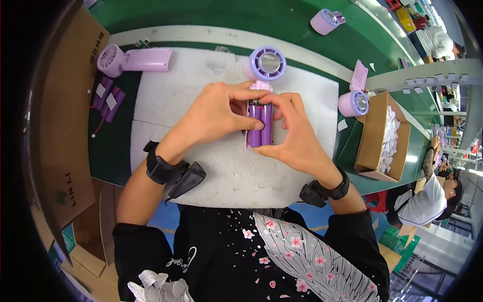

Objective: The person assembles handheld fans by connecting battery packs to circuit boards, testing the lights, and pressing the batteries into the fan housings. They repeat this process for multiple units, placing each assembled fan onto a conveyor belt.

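Observation:
A lilac handheld fan [266,63] lies on the white foam sheet, its round head pointing away from me. Its handle is open and shows a pair of purple battery cells [255,132] side by side, with a bit of green circuit board above them. My left hand [214,113] grips the handle from the left, thumb pressed on the cells and fingers at the neck. From the other side my right hand [298,128] holds the handle, index finger at its upper end and thumb near its lower end. Both hands are closed around the fan handle.
Another lilac fan [146,60] and purple battery packs [109,100] lie at the left, beside a tall cardboard box [65,116]. At the right are a fan head [353,103], a pink handle cover [358,75] and a carton of white paper pieces [372,146]. One more fan head [324,22] sits farther back.

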Action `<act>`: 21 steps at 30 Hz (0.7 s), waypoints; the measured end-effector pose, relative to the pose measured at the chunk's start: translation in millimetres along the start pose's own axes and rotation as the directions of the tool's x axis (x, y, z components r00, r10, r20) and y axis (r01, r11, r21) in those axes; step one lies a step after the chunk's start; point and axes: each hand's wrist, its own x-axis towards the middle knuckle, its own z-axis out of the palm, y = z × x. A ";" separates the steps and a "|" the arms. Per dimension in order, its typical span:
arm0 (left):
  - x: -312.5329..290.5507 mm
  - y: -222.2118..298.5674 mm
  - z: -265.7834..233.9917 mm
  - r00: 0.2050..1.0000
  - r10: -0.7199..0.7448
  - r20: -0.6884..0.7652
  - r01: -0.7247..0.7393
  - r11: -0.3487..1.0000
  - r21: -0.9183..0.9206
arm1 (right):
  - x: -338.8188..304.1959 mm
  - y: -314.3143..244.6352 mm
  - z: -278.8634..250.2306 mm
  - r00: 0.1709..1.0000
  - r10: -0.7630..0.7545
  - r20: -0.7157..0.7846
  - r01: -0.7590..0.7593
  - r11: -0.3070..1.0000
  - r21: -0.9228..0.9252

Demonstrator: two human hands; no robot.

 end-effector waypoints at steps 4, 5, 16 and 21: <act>0.5 3.6 2.9 0.999 -0.031 0.018 0.030 0.999 0.038 | -4.9 10.4 5.6 0.998 -0.053 -0.017 0.053 0.999 -0.011; 1.6 2.2 4.8 1.000 -0.022 0.013 0.021 0.998 0.060 | -5.1 11.4 5.2 0.998 -0.067 -0.020 0.067 0.998 -0.017; 4.8 -5.1 1.5 1.000 0.003 0.017 -0.004 1.000 0.024 | -3.9 20.4 -8.2 0.989 -0.148 0.031 0.148 0.989 0.000; 3.2 -7.0 1.6 0.996 0.081 -0.028 -0.082 0.996 -0.032 | -5.1 16.0 -7.5 0.991 -0.136 -0.001 0.136 0.991 -0.007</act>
